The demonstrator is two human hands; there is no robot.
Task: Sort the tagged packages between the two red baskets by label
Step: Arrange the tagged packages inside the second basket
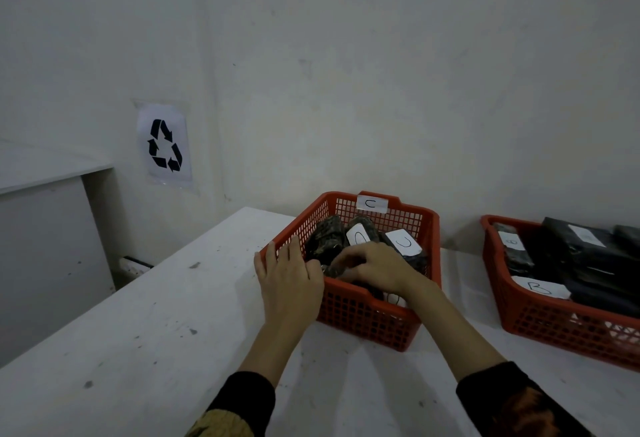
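**Clerk:** While your right hand [372,265] is down inside the left basket [360,312], here is the list. Item one: red mesh basket, tagged C on its far rim, standing on the white desk [156,332]. Contents: dark wrapped packages, two white labels [403,241] showing, both read as C or close to it.

**Operator:** And my hands?

**Clerk:** Your right hand has its fingers curled over a dark package [332,268] near the basket's front left corner; whether you are pinching it firmly or only touching it, I cannot tell. Your left hand [287,277] lies spread, fingers straight, over the basket's near left corner, steadying it.

**Operator:** Item two?

**Clerk:** Second red basket [540,318], to your right, partly cut off by the edge of view, apart from the first. Contents: flat black packages; one label [540,288] plainly reads B, another looks like a B, and a third is too blurred to read.

**Operator:** How far along am I?

**Clerk:** Judged from the contents, well along. Every readable label matches its basket, and no package lies loose on the desk. Left to do: check the package under your right hand, whose label is hidden, and any others buried beneath. If it reads B, it goes across to the right basket.
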